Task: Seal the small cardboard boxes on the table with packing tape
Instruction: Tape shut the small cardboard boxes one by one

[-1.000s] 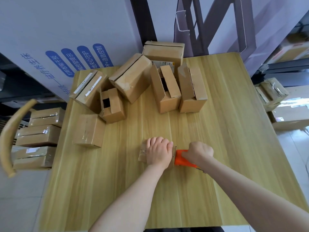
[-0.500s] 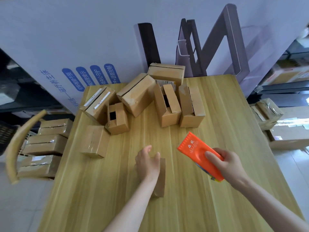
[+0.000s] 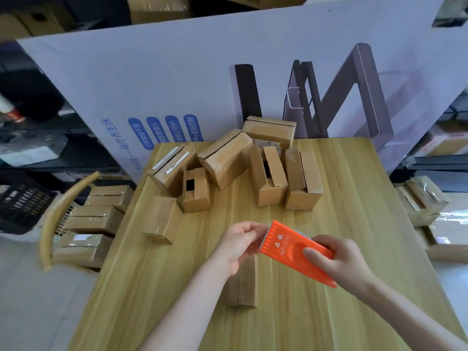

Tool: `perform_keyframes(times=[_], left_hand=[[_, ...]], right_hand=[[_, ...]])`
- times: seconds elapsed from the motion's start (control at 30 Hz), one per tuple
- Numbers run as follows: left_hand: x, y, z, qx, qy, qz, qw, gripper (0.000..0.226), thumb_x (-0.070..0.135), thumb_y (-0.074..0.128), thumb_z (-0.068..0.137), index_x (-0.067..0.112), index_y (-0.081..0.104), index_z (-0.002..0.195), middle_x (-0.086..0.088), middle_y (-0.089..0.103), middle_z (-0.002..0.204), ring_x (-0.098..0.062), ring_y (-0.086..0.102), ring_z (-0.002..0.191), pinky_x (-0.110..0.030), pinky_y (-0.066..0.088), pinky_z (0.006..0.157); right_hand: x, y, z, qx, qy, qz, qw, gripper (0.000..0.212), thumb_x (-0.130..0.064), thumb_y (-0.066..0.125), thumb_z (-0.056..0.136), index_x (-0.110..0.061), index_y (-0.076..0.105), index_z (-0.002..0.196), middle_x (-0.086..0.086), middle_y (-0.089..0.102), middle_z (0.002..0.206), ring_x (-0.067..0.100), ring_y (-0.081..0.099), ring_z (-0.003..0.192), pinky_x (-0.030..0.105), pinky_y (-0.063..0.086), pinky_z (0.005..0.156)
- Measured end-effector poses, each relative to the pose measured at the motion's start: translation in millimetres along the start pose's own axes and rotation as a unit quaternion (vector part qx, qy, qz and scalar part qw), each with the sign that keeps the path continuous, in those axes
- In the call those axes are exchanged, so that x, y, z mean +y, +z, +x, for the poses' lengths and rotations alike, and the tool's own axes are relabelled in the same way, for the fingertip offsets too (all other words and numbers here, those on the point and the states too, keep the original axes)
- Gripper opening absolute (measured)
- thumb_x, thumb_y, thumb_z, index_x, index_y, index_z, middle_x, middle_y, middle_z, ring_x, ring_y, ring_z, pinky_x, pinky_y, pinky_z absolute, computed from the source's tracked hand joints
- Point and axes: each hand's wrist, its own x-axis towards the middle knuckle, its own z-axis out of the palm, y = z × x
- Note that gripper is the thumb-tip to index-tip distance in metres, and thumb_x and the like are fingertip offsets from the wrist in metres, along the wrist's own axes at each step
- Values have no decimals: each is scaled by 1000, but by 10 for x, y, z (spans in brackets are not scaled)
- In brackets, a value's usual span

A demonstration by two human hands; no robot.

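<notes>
My right hand (image 3: 336, 259) grips an orange tape dispenser (image 3: 291, 245) and holds it above the wooden table (image 3: 354, 224). My left hand (image 3: 238, 243) is raised to the dispenser's toothed front edge, fingertips pinching there at the tape end. Below both hands a small cardboard box (image 3: 244, 283) lies on the table, flaps closed, touched by neither hand. Several more small boxes (image 3: 228, 158) crowd the far side of the table; two of them (image 3: 196, 190) (image 3: 268, 173) have gaps between their top flaps. A closed box (image 3: 162, 219) stands at the left.
A large printed white board (image 3: 228, 72) stands behind the table. A chair (image 3: 58, 211) at the left carries stacked taped boxes (image 3: 93, 219). More boxes (image 3: 420, 201) lie on the floor at the right. Bare tabletop lies at the right and near edge.
My right hand lifted the dispenser off the box and up over the table. My left hand let go of the box and rose to the dispenser's front edge. The camera tilted up.
</notes>
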Motion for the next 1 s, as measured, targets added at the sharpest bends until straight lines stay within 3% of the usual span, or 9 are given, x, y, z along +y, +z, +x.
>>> perform_keyframes(times=[0.17, 0.33, 0.43, 0.53, 0.67, 0.87, 1.0], left_hand=[[69, -94, 87, 130, 30, 31, 991, 17, 1, 66, 85, 10, 67, 71, -1, 67, 62, -12, 58, 58, -23, 48, 58], [58, -234, 173, 213, 42, 76, 973, 27, -12, 55, 77, 10, 69, 68, -3, 70, 71, -15, 61, 68, -28, 52, 69], [22, -484, 228, 258, 39, 79, 962, 21, -8, 62, 77, 11, 71, 75, -2, 72, 82, -14, 63, 77, -27, 52, 74], [-124, -767, 307, 304, 14, 56, 951, 17, -5, 67, 78, 11, 71, 78, -4, 72, 83, -14, 62, 76, -31, 53, 81], [-401, -828, 401, 300, -14, 57, 952, 5, 9, 77, 78, 7, 73, 80, -7, 72, 75, -16, 61, 67, -31, 53, 80], [-616, -882, 542, 287, -45, 81, 954, 12, 7, 74, 81, 16, 70, 74, -6, 72, 75, -16, 63, 68, -33, 56, 82], [-732, -908, 607, 286, -61, 87, 952, 5, 8, 73, 82, 13, 71, 82, -5, 72, 78, -15, 63, 69, -29, 55, 80]], right_hand=[[-173, 148, 80, -2, 4, -96, 995, 29, -50, 69, 74, -22, 67, 68, -3, 63, 58, 12, 59, 54, 31, 46, 50], [-393, 202, 150, -17, 19, -201, 979, 25, -50, 66, 79, -26, 65, 72, -9, 66, 66, 7, 63, 64, 29, 50, 56], [-323, 53, 195, -30, 40, -221, 974, 19, -50, 67, 79, -31, 65, 74, -12, 66, 67, 4, 63, 65, 28, 53, 57], [-185, -90, 298, -46, 69, -246, 966, 25, -51, 67, 79, -27, 69, 73, -9, 65, 64, 5, 61, 56, 25, 46, 47], [-35, -12, 538, -75, 105, -322, 938, 31, -58, 63, 79, -28, 65, 72, -9, 65, 68, 9, 63, 57, 22, 42, 42], [57, 221, 801, -108, 130, -380, 909, 39, -60, 59, 79, -22, 66, 81, -6, 64, 76, 12, 63, 61, 23, 47, 42], [80, 328, 883, -114, 131, -416, 893, 41, -60, 56, 80, -20, 66, 84, -6, 63, 75, 10, 60, 61, 24, 48, 45]])
